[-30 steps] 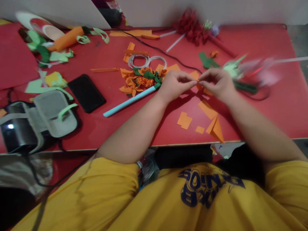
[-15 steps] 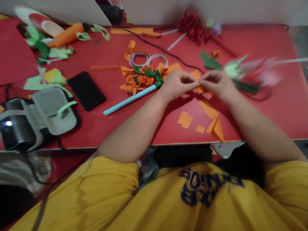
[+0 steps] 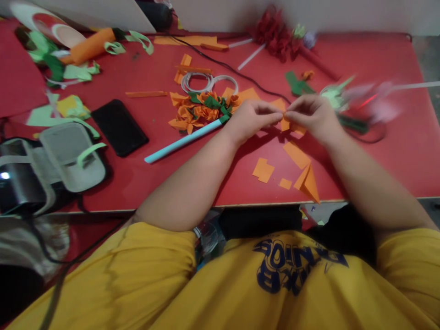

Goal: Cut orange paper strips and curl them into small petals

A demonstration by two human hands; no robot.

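Observation:
Thumb and fingers of my left hand (image 3: 256, 118) and my right hand (image 3: 311, 115) are pinched together on a small piece of orange paper (image 3: 285, 123), held just above the red table (image 3: 237, 188). Most of that piece is hidden by the fingertips. Left of my left hand lies a bunch of orange paper flowers (image 3: 192, 112) with green leaves and a light blue stem (image 3: 184, 140). Below my hands are an orange strip (image 3: 296, 155), a folded orange triangle (image 3: 308, 182), a notched orange piece (image 3: 263, 170) and a small orange square (image 3: 285, 184).
White tape rolls (image 3: 197, 83) lie behind the flowers. A black phone (image 3: 119, 127) and an open grey case (image 3: 70, 156) are on the left. Red paper flowers (image 3: 273, 34) stand at the back; a black cable (image 3: 223, 64) crosses the table. Blurred pink items (image 3: 374, 103) sit at right.
Both hands stay at the orange paper, with only a slight shift of the fingertips. The whole view has moved a little, so things on the left appear slightly further left.

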